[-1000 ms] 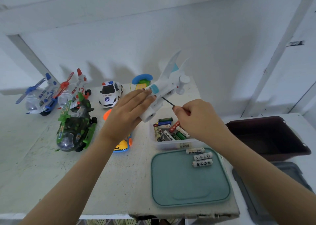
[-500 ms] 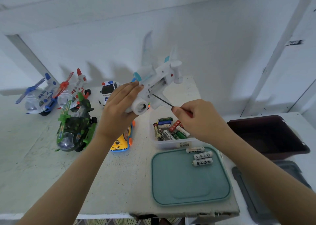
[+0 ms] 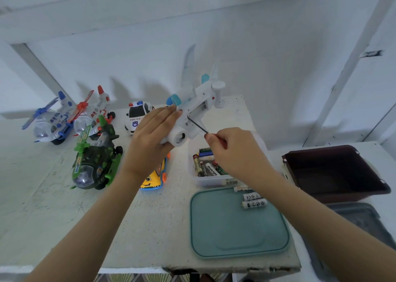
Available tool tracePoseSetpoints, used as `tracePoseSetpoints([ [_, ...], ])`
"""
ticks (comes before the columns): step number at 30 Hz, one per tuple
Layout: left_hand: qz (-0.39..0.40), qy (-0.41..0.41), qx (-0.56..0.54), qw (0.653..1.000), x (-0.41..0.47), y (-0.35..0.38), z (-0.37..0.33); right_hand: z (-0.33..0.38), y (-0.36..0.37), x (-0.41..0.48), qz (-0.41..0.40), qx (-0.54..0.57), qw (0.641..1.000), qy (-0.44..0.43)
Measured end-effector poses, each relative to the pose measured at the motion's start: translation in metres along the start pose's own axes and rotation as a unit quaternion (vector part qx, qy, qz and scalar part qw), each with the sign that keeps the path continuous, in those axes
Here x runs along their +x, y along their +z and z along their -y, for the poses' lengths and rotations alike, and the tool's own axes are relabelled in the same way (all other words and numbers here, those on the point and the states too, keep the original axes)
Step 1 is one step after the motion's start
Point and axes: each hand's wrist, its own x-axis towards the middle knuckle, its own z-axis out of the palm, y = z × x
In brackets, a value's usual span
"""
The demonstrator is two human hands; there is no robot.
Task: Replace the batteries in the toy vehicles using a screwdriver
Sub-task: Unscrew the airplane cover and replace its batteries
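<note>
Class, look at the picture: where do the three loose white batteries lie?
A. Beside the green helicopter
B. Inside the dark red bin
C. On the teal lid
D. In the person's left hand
C: the three white batteries lie side by side on the teal lid, near its far right corner.

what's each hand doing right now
Left hand: closed around the white toy plane, held up off the table.
Right hand: closed on the screwdriver, tip at the plane's underside.
</note>
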Motion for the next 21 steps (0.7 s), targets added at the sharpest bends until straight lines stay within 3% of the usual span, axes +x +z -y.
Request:
tracePoseSetpoints([
  [7,-0.012,-0.02,0.009,1.0,0.0,0.003,-0.003,0.01,0.021,-0.007,-0.029,-0.091,0.995,-0.005],
  [15,-0.03,-0.041,0.026,0.998,-0.002,0.01,0.001,0.005,0.02,-0.015,-0.047,-0.034,0.998,0.025],
  [21,-0.015,0.01,0.047,0.999,-0.005,0.008,0.009,-0.008,0.011,-0.014,-0.029,-0.021,0.997,0.065],
])
